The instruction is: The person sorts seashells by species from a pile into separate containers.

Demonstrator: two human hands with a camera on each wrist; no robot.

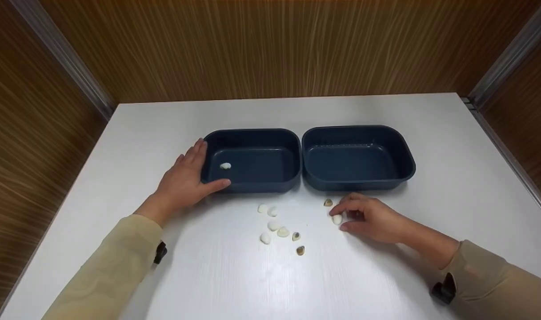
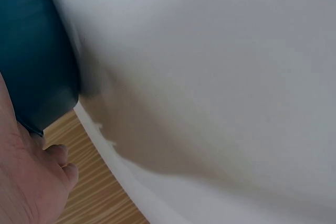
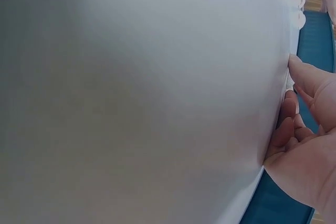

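Observation:
My left hand (image 1: 183, 180) rests against the left end of a dark blue container (image 1: 252, 187), fingers along its side and thumb at the front rim. One white shell (image 1: 225, 166) lies inside that container. In the left wrist view, the same hand (image 2: 34, 182) is beside the container's wall (image 2: 39, 51). My right hand (image 1: 372, 218) pinches a white shell (image 1: 337, 219) at the tabletop between thumb and forefinger. A small brown shell (image 1: 328, 202) lies just left of its fingertips. In the right wrist view, that hand (image 3: 310, 129) partly hides the shell.
A second dark blue container (image 1: 359, 183) stands right of the first, nearly touching it. Several white shells (image 1: 282, 231) and two brownish ones (image 1: 300, 250) are scattered on the white table (image 1: 217, 275). Wood-grain panels (image 1: 288, 49) enclose the back and sides.

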